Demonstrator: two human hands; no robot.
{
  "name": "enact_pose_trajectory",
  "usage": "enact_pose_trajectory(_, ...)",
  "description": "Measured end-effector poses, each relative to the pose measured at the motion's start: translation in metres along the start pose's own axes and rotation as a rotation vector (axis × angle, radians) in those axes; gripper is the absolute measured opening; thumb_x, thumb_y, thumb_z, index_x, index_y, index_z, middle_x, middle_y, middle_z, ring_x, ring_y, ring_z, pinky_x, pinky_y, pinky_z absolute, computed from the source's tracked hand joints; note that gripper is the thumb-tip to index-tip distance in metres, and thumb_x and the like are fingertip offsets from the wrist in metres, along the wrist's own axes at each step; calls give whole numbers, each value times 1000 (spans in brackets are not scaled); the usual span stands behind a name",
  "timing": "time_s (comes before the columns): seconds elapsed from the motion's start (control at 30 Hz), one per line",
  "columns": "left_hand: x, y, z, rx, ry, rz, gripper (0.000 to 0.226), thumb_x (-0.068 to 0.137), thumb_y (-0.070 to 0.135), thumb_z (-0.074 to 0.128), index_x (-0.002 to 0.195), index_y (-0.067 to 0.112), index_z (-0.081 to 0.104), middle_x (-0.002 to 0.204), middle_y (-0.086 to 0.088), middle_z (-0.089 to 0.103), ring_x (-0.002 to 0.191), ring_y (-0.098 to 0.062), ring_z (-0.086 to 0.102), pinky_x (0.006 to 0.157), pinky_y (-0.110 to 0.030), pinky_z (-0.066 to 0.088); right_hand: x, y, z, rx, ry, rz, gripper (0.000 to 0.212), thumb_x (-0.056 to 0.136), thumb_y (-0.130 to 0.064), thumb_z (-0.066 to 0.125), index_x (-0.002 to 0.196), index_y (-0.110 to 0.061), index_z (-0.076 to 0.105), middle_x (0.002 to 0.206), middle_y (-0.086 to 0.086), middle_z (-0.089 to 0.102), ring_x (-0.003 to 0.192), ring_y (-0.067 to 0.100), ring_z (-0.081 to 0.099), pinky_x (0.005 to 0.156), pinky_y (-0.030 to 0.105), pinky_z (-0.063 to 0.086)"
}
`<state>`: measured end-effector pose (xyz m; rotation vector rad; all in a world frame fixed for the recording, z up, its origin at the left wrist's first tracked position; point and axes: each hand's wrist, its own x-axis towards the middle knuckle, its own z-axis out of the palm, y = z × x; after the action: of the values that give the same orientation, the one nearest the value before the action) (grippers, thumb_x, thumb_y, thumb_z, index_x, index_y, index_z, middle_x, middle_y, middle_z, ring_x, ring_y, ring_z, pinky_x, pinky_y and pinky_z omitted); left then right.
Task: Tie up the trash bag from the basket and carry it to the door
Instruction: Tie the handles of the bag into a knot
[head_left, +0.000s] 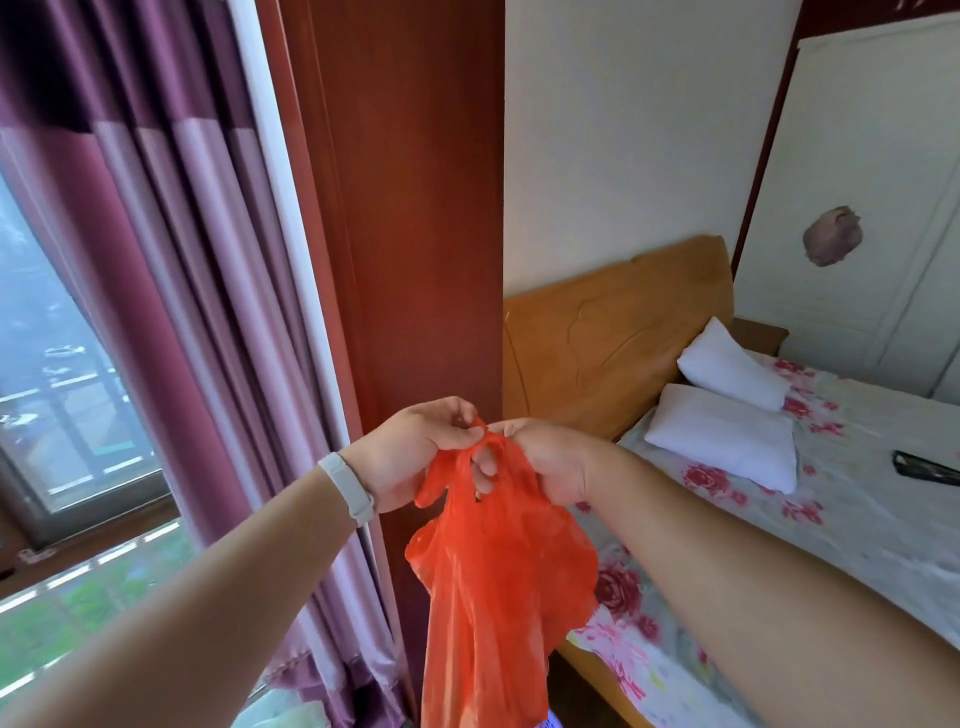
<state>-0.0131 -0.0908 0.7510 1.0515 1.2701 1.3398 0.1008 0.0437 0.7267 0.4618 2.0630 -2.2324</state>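
A thin orange-red plastic trash bag (493, 582) hangs in front of me, its lower end running off the bottom of the view. My left hand (410, 452), with a white band on the wrist, pinches one twisted handle at the bag's top. My right hand (540, 462) grips the other handle, its fingers poking through the loop. The two hands almost touch above the bag. The basket and the door are out of sight.
A dark red wooden panel (405, 208) stands straight ahead. Purple curtains (171, 260) and a window (57, 374) fill the left. On the right is a bed (857, 509) with a floral sheet, two white pillows (727, 436), an orange headboard and a dark object (924, 467).
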Motion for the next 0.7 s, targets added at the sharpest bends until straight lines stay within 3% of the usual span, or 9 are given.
enact_pose_trajectory(0.1, 1, 8, -2, 78, 4, -33, 9, 90, -3, 46, 95, 5, 45, 70, -20, 65, 60, -33, 65, 59, -34, 52, -1, -3, -2, -15, -37, -28, 34, 91, -2, 46, 62, -10, 62, 67, 11, 65, 66, 23, 55, 70, 37, 45)
enact_pose_trajectory(0.23, 1, 9, -4, 273, 23, -90, 28, 94, 1, 45, 122, 8, 47, 71, -18, 67, 63, -31, 66, 58, -33, 53, -1, 0, -6, -91, -9, -26, 16, 90, -6, 59, 76, -5, 67, 87, 19, 65, 83, 35, 52, 76, 43, 45)
enact_pose_trajectory(0.33, -1, 8, -3, 389, -10, -110, 18, 95, 4, 46, 104, 2, 61, 75, -19, 67, 69, -33, 66, 66, -38, 56, -5, 3, -8, -68, -29, -23, 12, 91, 0, 61, 84, -2, 70, 91, 20, 69, 82, 30, 63, 79, 38, 52)
enact_pose_trajectory(0.43, -1, 6, 0, 446, 14, -129, 19, 96, 7, 47, 83, 4, 60, 75, -17, 69, 73, -34, 67, 66, -37, 49, -10, 4, -6, -111, -170, -35, 10, 90, -2, 58, 86, -2, 67, 93, 17, 68, 92, 31, 57, 88, 43, 42)
enact_pose_trajectory(0.57, 1, 5, 1, 498, 29, -186, 21, 96, 14, 47, 80, 3, 55, 74, -16, 71, 71, -31, 70, 70, -43, 41, -19, 4, -8, -161, -150, 19, 19, 88, -8, 49, 92, -6, 68, 102, 14, 65, 85, 25, 58, 74, 31, 47)
enact_pose_trajectory(0.7, 2, 6, 5, 597, 66, -243, 25, 97, 15, 44, 76, 6, 54, 72, -16, 71, 66, -27, 69, 52, -27, 43, -27, 9, -13, -156, -6, 31, 23, 82, -14, 55, 94, 0, 68, 100, 20, 63, 89, 28, 61, 85, 38, 46)
